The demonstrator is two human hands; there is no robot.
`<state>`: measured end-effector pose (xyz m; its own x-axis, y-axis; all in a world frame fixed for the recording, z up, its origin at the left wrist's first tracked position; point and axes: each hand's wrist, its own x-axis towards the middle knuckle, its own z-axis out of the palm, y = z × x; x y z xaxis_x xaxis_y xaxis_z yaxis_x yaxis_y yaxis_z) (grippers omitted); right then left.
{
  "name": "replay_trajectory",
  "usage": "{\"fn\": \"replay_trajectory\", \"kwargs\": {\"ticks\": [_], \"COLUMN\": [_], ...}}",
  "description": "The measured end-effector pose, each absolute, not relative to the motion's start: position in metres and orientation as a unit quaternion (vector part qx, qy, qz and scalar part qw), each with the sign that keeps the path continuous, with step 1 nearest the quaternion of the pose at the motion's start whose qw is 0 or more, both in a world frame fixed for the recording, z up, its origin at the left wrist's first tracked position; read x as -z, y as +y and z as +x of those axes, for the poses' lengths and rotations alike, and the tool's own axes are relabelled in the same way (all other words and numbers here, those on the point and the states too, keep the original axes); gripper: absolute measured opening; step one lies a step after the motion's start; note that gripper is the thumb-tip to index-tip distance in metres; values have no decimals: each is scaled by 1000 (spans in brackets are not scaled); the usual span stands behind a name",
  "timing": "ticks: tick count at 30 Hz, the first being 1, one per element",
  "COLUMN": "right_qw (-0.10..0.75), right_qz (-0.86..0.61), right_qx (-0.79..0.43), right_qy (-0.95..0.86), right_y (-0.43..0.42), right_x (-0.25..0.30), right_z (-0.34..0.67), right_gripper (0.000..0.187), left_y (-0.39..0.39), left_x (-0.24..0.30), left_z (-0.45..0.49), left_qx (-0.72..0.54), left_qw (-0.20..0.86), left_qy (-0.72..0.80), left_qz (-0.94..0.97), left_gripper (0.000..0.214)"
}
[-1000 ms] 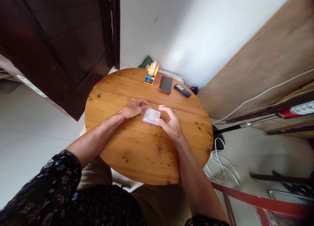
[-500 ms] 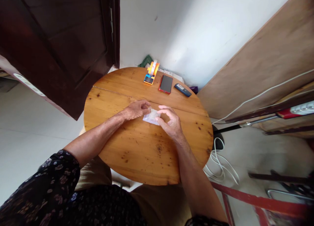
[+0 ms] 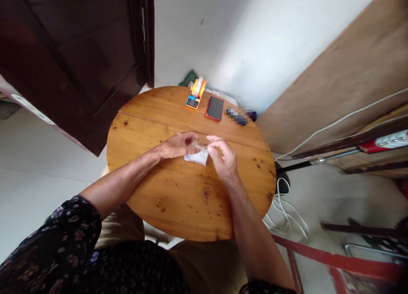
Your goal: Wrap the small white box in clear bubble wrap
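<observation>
A small clear plastic bag [image 3: 198, 157] with whitish contents is held up off the middle of the round wooden table [image 3: 178, 192]. My left hand [image 3: 180, 144] pinches its upper left corner between thumb and fingers. On the other side, my right hand [image 3: 225, 157] grips the upper right corner with thumb and index finger, its other fingers curled. The bag's top edge stretches between the two hands, and its lower part hangs towards me. What lies inside the bag is too small to make out.
Along the table's far side stand an orange tape dispenser [image 3: 196, 93], a red-edged phone [image 3: 214, 108] and a dark, pixelated object [image 3: 237, 115]. A white wall rises behind. A dark door [image 3: 79, 51] is at the left; a white cable [image 3: 285, 213] lies on the floor at right.
The bag has been tilted up, so its face now shows towards me. My right thumb and index finger have closed on its upper right corner.
</observation>
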<state>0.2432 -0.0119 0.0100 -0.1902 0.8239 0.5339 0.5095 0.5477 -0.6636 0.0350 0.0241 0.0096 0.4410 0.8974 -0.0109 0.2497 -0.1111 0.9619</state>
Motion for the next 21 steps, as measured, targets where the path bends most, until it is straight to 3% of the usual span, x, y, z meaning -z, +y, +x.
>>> {"fn": "replay_trajectory", "kwargs": {"ticks": [5,13,21], "right_qw": [479,549,602], "right_qz": [-443,-462,-476], "right_qx": [-173,-220,-268], "right_qy": [-738,-661,-583], "right_y": [-13,-4,2], "right_x": [-10,-2,2], "right_z": [244,248,251], "right_gripper": [16,21,22], "left_y": [18,13,14], "left_x": [-9,-16,-12], "left_z": [41,39,43], "left_qx": [-325,-324,-311], "left_qw": [546,626,626], "left_qy": [395,329,388], "left_qz": [664,628,601], "left_gripper": [50,40,11]}}
